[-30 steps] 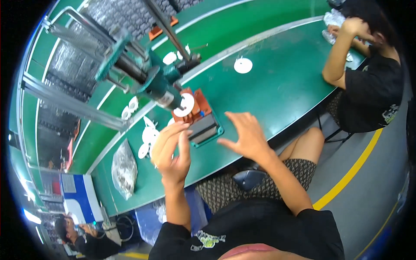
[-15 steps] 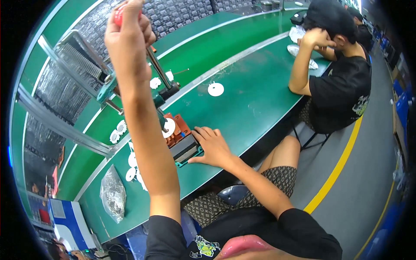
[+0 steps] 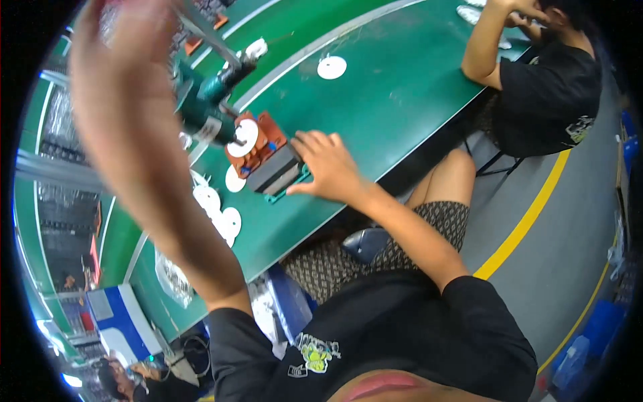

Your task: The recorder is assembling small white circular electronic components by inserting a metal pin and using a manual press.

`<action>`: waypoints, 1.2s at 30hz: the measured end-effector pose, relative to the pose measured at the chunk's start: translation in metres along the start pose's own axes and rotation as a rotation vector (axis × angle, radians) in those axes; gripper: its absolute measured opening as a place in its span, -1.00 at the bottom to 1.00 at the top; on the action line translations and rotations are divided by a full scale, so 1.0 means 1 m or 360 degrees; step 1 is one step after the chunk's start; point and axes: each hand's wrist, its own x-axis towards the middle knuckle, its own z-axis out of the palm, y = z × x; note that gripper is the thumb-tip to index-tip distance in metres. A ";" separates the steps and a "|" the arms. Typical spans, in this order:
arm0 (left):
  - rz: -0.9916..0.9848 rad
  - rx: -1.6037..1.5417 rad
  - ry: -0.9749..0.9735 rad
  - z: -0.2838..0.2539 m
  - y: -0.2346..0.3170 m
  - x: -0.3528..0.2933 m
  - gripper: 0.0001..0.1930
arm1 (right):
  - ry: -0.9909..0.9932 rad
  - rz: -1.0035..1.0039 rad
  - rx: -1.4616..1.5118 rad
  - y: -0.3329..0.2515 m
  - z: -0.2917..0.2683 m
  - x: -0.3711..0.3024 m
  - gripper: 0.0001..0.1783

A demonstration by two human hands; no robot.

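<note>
My left hand (image 3: 127,53), blurred at the upper left, is closed round the end of a metal lever (image 3: 211,37), where a reddish knob partly shows. The lever belongs to a green hand press (image 3: 199,110), whose tip stands over a flat white disc (image 3: 245,137). That disc lies on an orange-red fixture (image 3: 270,128) with a grey block (image 3: 276,173) along its near side. Fingers stretched, my right hand (image 3: 329,164) rests against the right side of this block, holding nothing. Part of the press is hidden behind my left forearm.
Several white discs (image 3: 231,221) lie left of the fixture, and a single one (image 3: 331,67) lies farther back on the green table (image 3: 388,100). A clear plastic bag (image 3: 173,278) is at the left. One person (image 3: 549,94) sits at the table on the right.
My left hand has moved left in the view, and the press head shows beside my forearm. The whole scene has shifted upward. My right hand stays against the block.
</note>
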 end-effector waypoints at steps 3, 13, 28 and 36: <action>0.0146 0.0325 0.0218 -0.029 0.021 -0.005 -0.55 | -0.0044 0.0011 0.0059 -0.011 0.000 0.006 -0.02; -0.0449 0.1270 -0.0535 -0.046 -0.068 -0.206 -0.47 | -0.0090 0.0066 0.0062 -0.001 0.004 -0.002 -0.02; -0.0271 0.1358 -0.0636 -0.056 -0.083 -0.181 -0.64 | -0.0060 0.0064 0.0097 -0.001 0.001 0.001 -0.04; -0.0665 0.1252 -0.0527 -0.048 -0.086 -0.189 -0.61 | -0.0044 0.0039 0.0066 -0.004 0.006 -0.002 -0.04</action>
